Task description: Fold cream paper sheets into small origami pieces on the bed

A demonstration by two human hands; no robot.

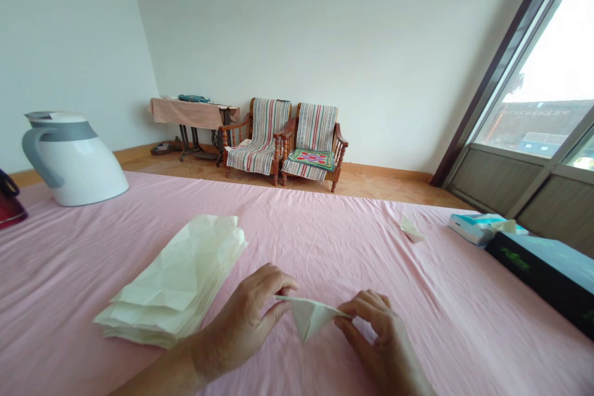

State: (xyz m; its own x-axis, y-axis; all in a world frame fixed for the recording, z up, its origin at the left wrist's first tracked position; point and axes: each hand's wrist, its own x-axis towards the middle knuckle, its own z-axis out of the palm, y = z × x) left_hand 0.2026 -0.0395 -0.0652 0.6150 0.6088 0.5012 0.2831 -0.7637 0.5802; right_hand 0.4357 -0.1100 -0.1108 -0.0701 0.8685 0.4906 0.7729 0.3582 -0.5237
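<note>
My left hand (241, 322) and my right hand (378, 337) both pinch a small folded cream paper (309, 315) just above the pink tablecloth (325, 229). The left fingers grip its left corner, the right fingers its right corner, and the paper's point hangs downward between them. A stack of cream paper sheets (179, 281) lies on the cloth to the left of my left hand.
A white jug (74, 158) stands at the far left, a dark red object (9, 201) at the left edge. A small folded paper piece (412, 230), a teal box (480, 227) and a black box (547, 269) lie at right. Two wooden chairs (285, 142) stand beyond the table.
</note>
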